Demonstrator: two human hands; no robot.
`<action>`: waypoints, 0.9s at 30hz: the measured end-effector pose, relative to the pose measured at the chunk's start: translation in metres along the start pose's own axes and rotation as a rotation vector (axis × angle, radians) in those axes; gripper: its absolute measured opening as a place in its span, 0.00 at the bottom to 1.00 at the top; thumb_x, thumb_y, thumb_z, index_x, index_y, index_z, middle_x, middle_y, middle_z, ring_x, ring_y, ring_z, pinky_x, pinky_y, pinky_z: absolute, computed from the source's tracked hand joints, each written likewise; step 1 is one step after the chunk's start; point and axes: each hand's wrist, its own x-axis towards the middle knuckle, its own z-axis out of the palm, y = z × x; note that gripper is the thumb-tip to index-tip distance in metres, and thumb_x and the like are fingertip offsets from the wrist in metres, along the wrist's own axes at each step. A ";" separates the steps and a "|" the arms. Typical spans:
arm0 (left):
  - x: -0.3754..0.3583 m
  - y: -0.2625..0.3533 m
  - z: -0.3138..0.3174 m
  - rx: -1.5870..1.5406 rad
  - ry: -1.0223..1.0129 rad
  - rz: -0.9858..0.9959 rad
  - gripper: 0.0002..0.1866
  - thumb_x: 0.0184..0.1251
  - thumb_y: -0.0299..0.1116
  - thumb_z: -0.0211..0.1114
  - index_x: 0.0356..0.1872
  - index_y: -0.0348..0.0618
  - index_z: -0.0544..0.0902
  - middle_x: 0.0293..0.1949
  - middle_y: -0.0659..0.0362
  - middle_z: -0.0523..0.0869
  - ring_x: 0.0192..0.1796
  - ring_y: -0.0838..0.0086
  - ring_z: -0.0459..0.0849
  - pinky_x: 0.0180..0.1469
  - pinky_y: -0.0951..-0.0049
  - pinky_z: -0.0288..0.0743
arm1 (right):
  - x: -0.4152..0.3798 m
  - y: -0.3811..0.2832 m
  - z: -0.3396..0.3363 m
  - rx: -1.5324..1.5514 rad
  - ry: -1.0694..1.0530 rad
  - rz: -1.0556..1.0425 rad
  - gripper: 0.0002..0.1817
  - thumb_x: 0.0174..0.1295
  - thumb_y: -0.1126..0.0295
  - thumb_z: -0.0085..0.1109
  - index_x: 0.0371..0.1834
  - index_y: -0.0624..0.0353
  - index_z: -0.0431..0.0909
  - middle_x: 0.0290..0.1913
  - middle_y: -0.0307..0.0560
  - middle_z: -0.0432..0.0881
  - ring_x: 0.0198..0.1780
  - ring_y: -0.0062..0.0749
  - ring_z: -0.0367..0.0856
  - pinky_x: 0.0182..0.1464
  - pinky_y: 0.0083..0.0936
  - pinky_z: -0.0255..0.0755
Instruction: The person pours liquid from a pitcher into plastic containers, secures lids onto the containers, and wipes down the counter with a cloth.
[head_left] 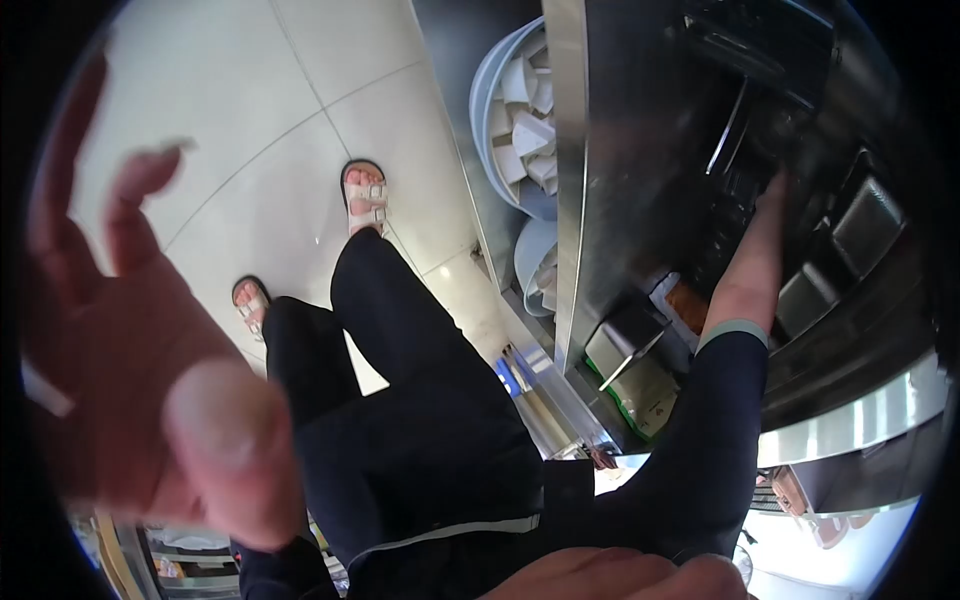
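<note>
My left hand (150,360) is raised close to the camera at the left, large and blurred, with fingers apart and no object in its grasp. On the right, my dark-sleeved arm with a pale green cuff (735,332) reaches into a dark storage space. My right hand (776,187) is in deep shadow there among black items; its fingers are hidden, and I cannot tell what they hold. Glossy black containers (868,228) lie to the right of the forearm. Left of it are a white-and-brown package (684,304), a dark box (626,338) and a green-edged bag (650,398).
A metal edge (571,150) separates the dark space from a round pale bin (487,110) of white pieces (534,135). A second pale bin (531,265) sits below it in view. Light floor tiles (240,80) surround my sandalled feet (364,195).
</note>
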 end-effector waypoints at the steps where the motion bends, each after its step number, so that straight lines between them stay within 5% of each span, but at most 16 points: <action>1: 0.002 0.000 0.004 0.001 -0.015 0.007 0.43 0.41 0.47 0.68 0.64 0.47 0.65 0.66 0.47 0.59 0.68 0.44 0.51 0.64 0.39 0.44 | 0.010 0.006 -0.005 0.040 0.014 -0.038 0.26 0.57 0.57 0.58 0.59 0.55 0.71 0.56 0.45 0.76 0.56 0.35 0.72 0.59 0.29 0.64; 5: 0.016 0.008 0.010 -0.019 -0.036 0.018 0.45 0.40 0.49 0.69 0.65 0.48 0.64 0.67 0.46 0.58 0.68 0.43 0.50 0.63 0.37 0.43 | -0.021 0.039 -0.010 0.108 0.292 -0.151 0.25 0.54 0.58 0.62 0.55 0.54 0.73 0.51 0.46 0.79 0.52 0.38 0.74 0.57 0.39 0.64; 8: 0.037 0.023 0.015 -0.038 -0.065 0.041 0.46 0.39 0.50 0.69 0.65 0.48 0.64 0.67 0.46 0.56 0.68 0.42 0.48 0.63 0.36 0.42 | -0.155 -0.006 0.004 -0.283 0.671 0.065 0.22 0.51 0.59 0.66 0.47 0.54 0.73 0.44 0.45 0.80 0.45 0.42 0.77 0.50 0.50 0.64; 10: 0.039 0.034 0.017 -0.026 -0.034 0.075 0.47 0.39 0.51 0.70 0.65 0.49 0.64 0.67 0.46 0.56 0.68 0.41 0.48 0.62 0.35 0.42 | -0.121 0.011 0.017 -0.315 0.722 -0.391 0.21 0.48 0.60 0.70 0.41 0.54 0.72 0.38 0.46 0.80 0.39 0.44 0.78 0.45 0.56 0.62; 11: 0.040 0.037 0.016 -0.021 -0.050 0.114 0.47 0.38 0.52 0.70 0.65 0.49 0.64 0.68 0.46 0.55 0.68 0.41 0.47 0.62 0.35 0.42 | -0.183 0.006 0.023 -0.381 0.730 -0.349 0.18 0.51 0.63 0.68 0.38 0.58 0.72 0.38 0.48 0.79 0.36 0.42 0.78 0.44 0.49 0.65; 13: 0.038 0.036 0.013 -0.016 -0.045 0.180 0.48 0.38 0.52 0.70 0.65 0.49 0.64 0.68 0.45 0.55 0.69 0.40 0.47 0.62 0.34 0.42 | -0.237 0.011 0.006 -0.143 0.604 -0.648 0.12 0.57 0.68 0.62 0.30 0.63 0.69 0.31 0.49 0.74 0.32 0.42 0.73 0.40 0.31 0.68; 15: 0.043 0.034 0.014 -0.021 -0.042 0.174 0.49 0.37 0.53 0.71 0.66 0.50 0.63 0.68 0.45 0.54 0.69 0.39 0.46 0.62 0.33 0.41 | -0.313 0.002 -0.019 -0.260 0.384 -0.723 0.13 0.58 0.70 0.61 0.26 0.63 0.65 0.28 0.48 0.68 0.32 0.40 0.67 0.37 0.36 0.64; 16: 0.047 0.034 0.015 -0.022 -0.048 0.153 0.49 0.37 0.54 0.71 0.66 0.50 0.63 0.68 0.45 0.54 0.69 0.39 0.45 0.61 0.33 0.41 | -0.345 0.010 -0.027 -0.215 0.306 -0.569 0.12 0.57 0.73 0.61 0.25 0.62 0.66 0.28 0.49 0.69 0.33 0.41 0.69 0.38 0.37 0.65; 24: 0.032 0.080 0.034 -0.127 -0.275 -0.121 0.52 0.34 0.57 0.72 0.67 0.52 0.62 0.70 0.44 0.51 0.69 0.36 0.42 0.60 0.29 0.40 | -0.517 -0.003 -0.116 -0.423 0.007 -0.851 0.10 0.51 0.79 0.64 0.23 0.57 0.70 0.30 0.47 0.75 0.34 0.43 0.72 0.39 0.37 0.65; 27: 0.019 0.100 0.056 -0.129 -0.549 -0.322 0.53 0.33 0.58 0.72 0.67 0.52 0.62 0.70 0.44 0.50 0.69 0.35 0.41 0.60 0.28 0.39 | -0.561 -0.001 -0.151 -0.056 -0.479 -0.828 0.05 0.46 0.75 0.62 0.24 0.54 0.76 0.33 0.47 0.78 0.35 0.41 0.74 0.40 0.38 0.66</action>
